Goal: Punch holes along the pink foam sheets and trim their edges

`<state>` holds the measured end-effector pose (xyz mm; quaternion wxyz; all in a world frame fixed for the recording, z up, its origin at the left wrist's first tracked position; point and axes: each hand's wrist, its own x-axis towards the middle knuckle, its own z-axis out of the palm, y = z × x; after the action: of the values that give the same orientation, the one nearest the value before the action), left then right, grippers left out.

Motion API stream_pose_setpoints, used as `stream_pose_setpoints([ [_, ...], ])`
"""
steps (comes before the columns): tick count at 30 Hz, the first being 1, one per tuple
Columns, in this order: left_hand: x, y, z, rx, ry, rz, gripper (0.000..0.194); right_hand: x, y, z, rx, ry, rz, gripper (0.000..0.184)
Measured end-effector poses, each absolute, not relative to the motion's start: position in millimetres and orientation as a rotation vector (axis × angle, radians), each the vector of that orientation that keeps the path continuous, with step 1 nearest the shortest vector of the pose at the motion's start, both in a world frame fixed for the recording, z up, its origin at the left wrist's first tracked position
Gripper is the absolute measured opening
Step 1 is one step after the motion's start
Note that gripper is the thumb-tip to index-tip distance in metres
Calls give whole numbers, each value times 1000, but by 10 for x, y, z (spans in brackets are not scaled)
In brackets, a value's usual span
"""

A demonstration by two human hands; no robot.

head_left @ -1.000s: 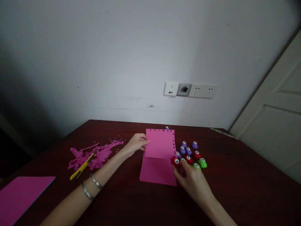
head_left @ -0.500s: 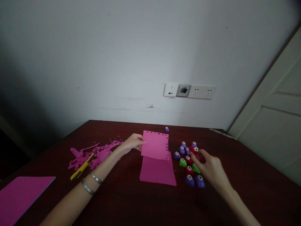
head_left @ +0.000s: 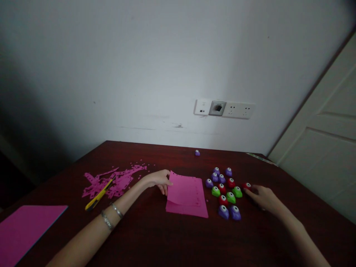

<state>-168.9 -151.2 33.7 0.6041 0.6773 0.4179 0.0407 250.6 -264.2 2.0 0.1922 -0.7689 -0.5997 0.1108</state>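
Note:
My left hand (head_left: 161, 180) pinches the left edge of a pink paper sheet (head_left: 182, 189), which has small punched holes faintly visible near its edges. That sheet overlaps a second pink sheet (head_left: 191, 211) lying flat on the table. Out to the right, my right hand (head_left: 261, 196) has its fingers closed around a red craft punch (head_left: 247, 186) with a white, eye-like button. Left of this hand stand several more punches, among them a green punch (head_left: 237, 191), a red punch (head_left: 223, 200) and a purple punch (head_left: 235, 213).
Pink paper scraps (head_left: 119, 183) are heaped at left, with a yellow utility knife (head_left: 100, 194) across them. A larger pink sheet (head_left: 27, 230) lies at the near left. One purple punch (head_left: 197, 152) sits far back by the wall (head_left: 155, 92). A thin ruler-like strip (head_left: 261, 158) rests at the back right.
My left hand has lowered the punched sheet onto the other one. My right hand has moved right, away from the group, uncovering green punches; a red punch is in its fingers.

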Motion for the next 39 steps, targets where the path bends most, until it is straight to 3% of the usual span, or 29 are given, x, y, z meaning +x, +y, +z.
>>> stream_pose_setpoints([
  [10,-1615,-1612,289,1977,1124,72,85,2407,-2648,42,-2123,-1759,301,33],
  [17,-1639,-1588,266,2082,1165,52,93,2429,-2685,95,-2231,-1695,374,39],
  [20,-1636,-1585,327,2244,1230,95,83,2413,-2723,189,-2150,-1740,278,38],
  [25,-1541,-1508,501,2434,1457,323,29,2061,-2766,361,-2012,-1885,89,37],
  [34,-950,-651,379,2231,1346,729,20,1008,-2916,308,-1549,-2427,-171,31],
  [39,-523,-175,219,2219,1327,741,21,822,-3036,305,-1330,-2536,-256,23],
])
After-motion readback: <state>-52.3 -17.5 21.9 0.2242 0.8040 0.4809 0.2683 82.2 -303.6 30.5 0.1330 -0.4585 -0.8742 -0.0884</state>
